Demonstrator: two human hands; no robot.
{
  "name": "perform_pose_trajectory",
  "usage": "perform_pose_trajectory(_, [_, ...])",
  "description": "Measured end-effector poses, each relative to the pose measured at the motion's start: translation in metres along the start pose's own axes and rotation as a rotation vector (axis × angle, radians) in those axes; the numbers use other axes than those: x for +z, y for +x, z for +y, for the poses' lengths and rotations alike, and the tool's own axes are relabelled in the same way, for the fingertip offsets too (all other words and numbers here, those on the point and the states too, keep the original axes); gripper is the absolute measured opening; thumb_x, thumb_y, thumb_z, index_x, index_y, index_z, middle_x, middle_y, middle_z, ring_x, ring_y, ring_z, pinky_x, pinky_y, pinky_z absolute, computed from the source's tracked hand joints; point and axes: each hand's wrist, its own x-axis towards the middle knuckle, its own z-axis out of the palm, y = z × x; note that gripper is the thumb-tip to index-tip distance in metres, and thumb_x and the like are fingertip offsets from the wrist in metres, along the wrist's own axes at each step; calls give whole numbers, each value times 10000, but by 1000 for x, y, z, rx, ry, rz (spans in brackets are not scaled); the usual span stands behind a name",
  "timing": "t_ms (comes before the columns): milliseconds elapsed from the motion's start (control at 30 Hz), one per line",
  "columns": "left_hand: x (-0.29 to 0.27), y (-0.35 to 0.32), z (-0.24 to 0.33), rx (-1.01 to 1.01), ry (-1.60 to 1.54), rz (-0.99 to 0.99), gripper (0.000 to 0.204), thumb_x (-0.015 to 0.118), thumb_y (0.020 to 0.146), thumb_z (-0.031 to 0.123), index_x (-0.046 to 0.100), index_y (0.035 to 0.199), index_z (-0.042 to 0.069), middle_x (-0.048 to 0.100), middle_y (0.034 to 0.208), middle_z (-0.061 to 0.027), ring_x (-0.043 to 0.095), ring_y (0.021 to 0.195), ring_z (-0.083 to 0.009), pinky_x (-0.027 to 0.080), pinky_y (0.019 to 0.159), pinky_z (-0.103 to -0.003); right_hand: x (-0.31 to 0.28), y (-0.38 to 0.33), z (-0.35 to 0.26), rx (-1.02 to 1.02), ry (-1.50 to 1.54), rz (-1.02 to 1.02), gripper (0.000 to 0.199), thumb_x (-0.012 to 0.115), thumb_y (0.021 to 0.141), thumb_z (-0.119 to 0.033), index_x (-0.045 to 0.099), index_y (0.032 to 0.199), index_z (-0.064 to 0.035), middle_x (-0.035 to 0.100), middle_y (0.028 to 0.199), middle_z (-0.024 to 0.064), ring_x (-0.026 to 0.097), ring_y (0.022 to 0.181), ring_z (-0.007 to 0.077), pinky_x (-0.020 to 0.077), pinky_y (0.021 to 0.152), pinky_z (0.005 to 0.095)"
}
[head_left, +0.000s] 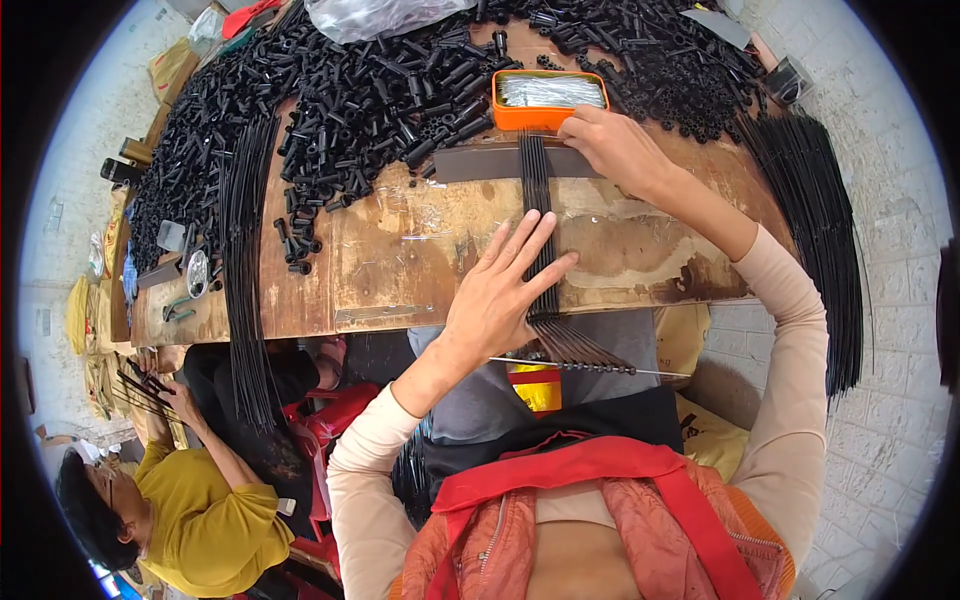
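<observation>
My left hand [505, 290] lies flat with fingers spread on a row of thin black rods [540, 210] that run across the wooden workbench [400, 250] toward me. Their near ends fan out past the bench edge, strung on a thin metal wire [590, 368]. My right hand [615, 148] rests with curled fingers on the rods' far ends, over a dark flat strip [480, 163]. Just beyond it stands an orange tin [548, 100] filled with thin silver pins.
A large heap of short black tubes [380, 90] covers the far bench. Bundles of long black rods lie at the left [245, 260] and hang at the right [820, 230]. A person in a yellow shirt [195, 520] sits low at the left. A clear plastic bag [380, 15] lies at the back.
</observation>
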Motion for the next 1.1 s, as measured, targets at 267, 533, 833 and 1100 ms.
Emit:
perform_pose_trajectory(267, [4,-1,-4,77,116,-37,919,836,497,238,486,1344,176,269,1529,-165,261,1417,-340,255,1156,-468,3,6,9,-137,109,50,124,624,826,-63,638,944,-24,622,868,114,626,805,319,518,709,391])
perform_pose_trajectory(533, [0,1,-3,78,151,-55,971,859,477,259,465,1361,174,256,1534,-165,250,1420,-341,249,1160,-463,0,3,2,-43,77,80,127,611,834,-92,647,934,-23,639,879,131,630,841,328,512,721,414])
perform_pose_trajectory(833, [-1,0,-1,52,83,-23,774,699,613,123,488,1354,195,269,1534,-155,261,1421,-330,257,1151,-467,-10,38,15,-21,57,33,161,625,860,-180,645,903,-27,628,850,125,620,823,338,502,717,426])
perform_pose_trajectory(1100, [-1,-1,-1,80,130,-57,956,851,500,267,462,1368,163,246,1536,-171,233,1428,-343,234,1167,-454,-1,60,56,190,-17,-111,121,613,821,-137,655,854,-29,657,856,176,641,856,350,508,737,440])
